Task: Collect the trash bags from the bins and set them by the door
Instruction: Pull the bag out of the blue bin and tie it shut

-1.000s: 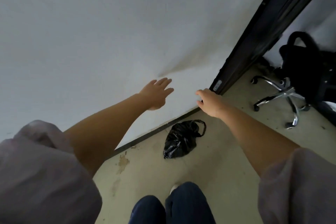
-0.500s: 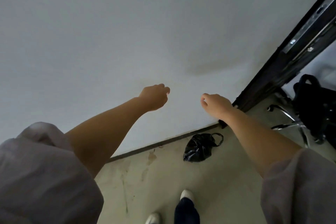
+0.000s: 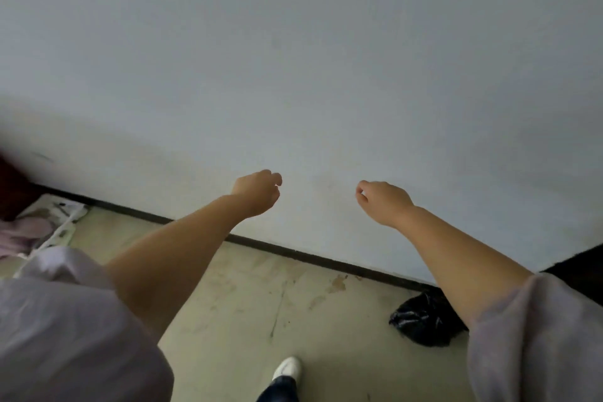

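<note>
A small black trash bag (image 3: 422,320) lies on the floor against the white wall at the lower right, partly hidden behind my right forearm. My left hand (image 3: 257,191) is held out in front of the wall with its fingers curled in and nothing in it. My right hand (image 3: 381,201) is also raised before the wall, loosely closed and empty, well above the bag. A dark door frame edge (image 3: 577,268) shows at the far right, just beyond the bag.
A white wall (image 3: 293,59) with a black baseboard (image 3: 293,253) fills most of the view. Clutter of cloth and white objects (image 3: 42,225) lies on the stained floor at the far left. My white shoe (image 3: 287,367) is at the bottom.
The view has swung left: the door frame and office chair have slid out of sight, and the bag has shifted to the lower right. My left hand's fingers have curled shut.
</note>
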`<state>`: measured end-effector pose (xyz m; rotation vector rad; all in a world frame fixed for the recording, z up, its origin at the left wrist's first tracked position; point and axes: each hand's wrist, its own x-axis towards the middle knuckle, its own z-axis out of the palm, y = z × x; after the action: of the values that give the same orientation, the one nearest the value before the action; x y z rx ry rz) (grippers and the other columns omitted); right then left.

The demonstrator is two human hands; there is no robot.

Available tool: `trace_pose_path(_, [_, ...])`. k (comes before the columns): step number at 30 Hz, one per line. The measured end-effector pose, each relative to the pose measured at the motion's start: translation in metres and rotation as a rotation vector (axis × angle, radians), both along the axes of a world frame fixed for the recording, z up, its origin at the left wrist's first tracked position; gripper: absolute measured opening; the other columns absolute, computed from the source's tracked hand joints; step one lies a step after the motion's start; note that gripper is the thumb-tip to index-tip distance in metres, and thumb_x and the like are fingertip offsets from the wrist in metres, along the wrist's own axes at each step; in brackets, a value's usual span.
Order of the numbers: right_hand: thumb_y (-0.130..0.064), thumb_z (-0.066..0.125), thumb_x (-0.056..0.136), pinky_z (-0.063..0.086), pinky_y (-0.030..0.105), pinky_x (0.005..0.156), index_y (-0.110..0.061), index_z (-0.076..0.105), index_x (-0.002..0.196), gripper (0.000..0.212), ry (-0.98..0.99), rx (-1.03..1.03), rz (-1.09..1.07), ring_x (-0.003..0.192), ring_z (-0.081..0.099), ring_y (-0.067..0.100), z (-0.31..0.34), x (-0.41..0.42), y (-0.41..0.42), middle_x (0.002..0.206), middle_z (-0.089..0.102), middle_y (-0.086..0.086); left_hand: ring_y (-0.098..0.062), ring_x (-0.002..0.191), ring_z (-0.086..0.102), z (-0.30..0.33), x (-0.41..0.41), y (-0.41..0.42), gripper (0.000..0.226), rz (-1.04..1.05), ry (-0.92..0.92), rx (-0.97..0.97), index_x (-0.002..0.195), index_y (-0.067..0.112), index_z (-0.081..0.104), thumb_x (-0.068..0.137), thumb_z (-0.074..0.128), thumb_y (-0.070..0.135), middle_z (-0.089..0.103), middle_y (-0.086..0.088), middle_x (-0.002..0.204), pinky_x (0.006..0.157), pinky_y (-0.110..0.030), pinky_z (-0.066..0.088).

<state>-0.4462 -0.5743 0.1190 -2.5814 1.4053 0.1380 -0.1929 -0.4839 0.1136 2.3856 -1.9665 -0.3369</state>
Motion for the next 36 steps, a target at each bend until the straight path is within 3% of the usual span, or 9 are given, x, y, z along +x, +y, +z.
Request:
trace_pose_path(7, [-0.024,0.03,0.098,0.038,0.03,0.06,-0.01,0.055,0.096,0.029,0.011,0.011,0.341,0.075,0.057,0.025,0.0,0.137,0.067,0.092,0.064,0.008,-0.026,0.108,0.058,0.006,0.092,0.155,0.034,0.363,0.06,-0.003,0.126,0.019,0.052,0.098,0.035,0.023,0.055,-0.005,0.127,0.087,-0.036,0.048])
trace_pose_path(13, [-0.026,0.031,0.099,0.038,0.031,0.062,-0.013,0.051,0.088,0.027,-0.017,0.019,0.656,0.073,0.051,0.025,0.001,0.282,0.16,0.088,0.059,0.007,-0.028,0.108,0.059,0.012,0.177,0.294,0.032,0.71,0.066,-0.033,0.121,0.018,0.056,0.097,0.037,0.027,0.059,-0.007,0.124,0.087,-0.038,0.049])
trace_pose_path(17, [-0.028,0.031,0.1,0.035,0.03,0.065,-0.016,0.045,0.083,0.024,-0.018,0.019,0.835,0.076,0.047,0.025,-0.007,0.385,0.235,0.098,0.061,0.009,-0.028,0.101,0.06,0.003,0.232,0.386,0.03,0.865,0.058,-0.042,0.113,0.018,0.057,0.097,0.037,0.033,0.062,-0.006,0.118,0.083,-0.036,0.049])
trace_pose_path(20, [-0.031,0.031,0.099,0.041,0.034,0.072,-0.012,0.056,0.099,0.032,-0.052,0.004,0.942,0.094,0.058,0.031,-0.019,0.462,0.293,0.109,0.061,0.01,-0.027,0.1,0.061,-0.003,0.275,0.45,0.033,0.974,0.054,-0.018,0.113,0.019,0.057,0.098,0.036,0.038,0.063,-0.005,0.115,0.081,-0.035,0.049])
trace_pose_path(25, [-0.033,0.03,0.1,0.038,0.04,0.093,-0.013,0.055,0.114,0.035,0.015,-0.025,1.124,0.116,0.051,0.029,-0.032,0.562,0.401,0.122,0.055,0.011,-0.028,0.102,0.061,-0.016,0.332,0.538,0.036,1.076,0.08,0.034,0.114,0.018,0.058,0.099,0.035,0.041,0.062,-0.006,0.116,0.081,-0.033,0.048])
trace_pose_path(31, [-0.034,0.031,0.1,0.039,0.041,0.094,-0.011,0.055,0.114,0.036,0.117,0.016,1.28,0.118,0.05,0.03,-0.061,0.64,0.497,0.124,0.055,0.013,-0.027,0.103,0.061,-0.042,0.384,0.604,0.04,1.173,0.129,0.085,0.115,0.017,0.058,0.1,0.032,0.042,0.061,-0.006,0.116,0.071,-0.029,0.041])
trace_pose_path(36, [-0.036,0.03,0.1,0.038,0.04,0.095,-0.012,0.055,0.117,0.039,0.22,0.053,1.387,0.119,0.05,0.031,-0.086,0.706,0.543,0.126,0.054,0.013,-0.028,0.103,0.061,-0.069,0.428,0.638,0.045,1.251,0.203,0.137,0.112,0.013,0.06,0.1,0.029,0.043,0.062,-0.008,0.114,0.078,-0.033,0.046])
